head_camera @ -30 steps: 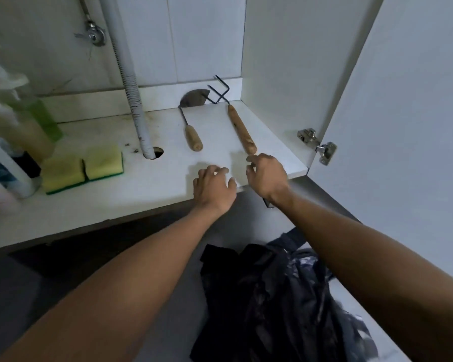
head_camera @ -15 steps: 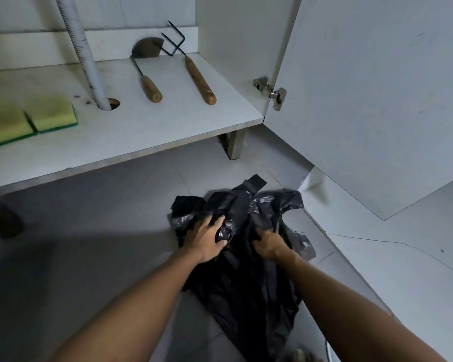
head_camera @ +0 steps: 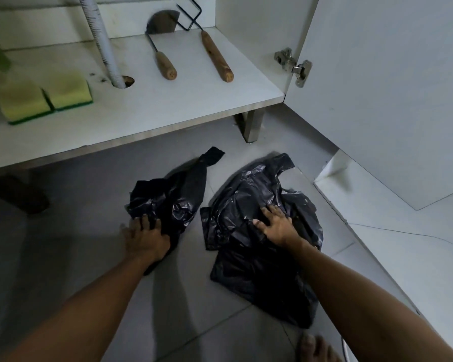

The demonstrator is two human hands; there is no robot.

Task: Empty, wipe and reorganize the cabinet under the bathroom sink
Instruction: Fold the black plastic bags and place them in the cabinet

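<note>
Bags are split apart now: left hand (head_camera: 144,237) grips the smaller black bag (head_camera: 171,195), right hand (head_camera: 277,224) presses flat-fingered on the bigger black bag (head_camera: 259,246). Folding next, probably, then into the cabinet.

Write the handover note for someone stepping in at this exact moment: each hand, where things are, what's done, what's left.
Left hand: grips the smaller black bag on the floor.
Right hand: fingers spread, pressing flat on the larger black bag beside it.
Cabinet shelf: two sponges at left, two wooden-handled tools at the back right by the pipe. Door is open.
Done: the bags lie apart on the floor.
Left: shelf not yet emptied; stains around the pipe hole suggest it needs wiping; then reorganize.
</note>
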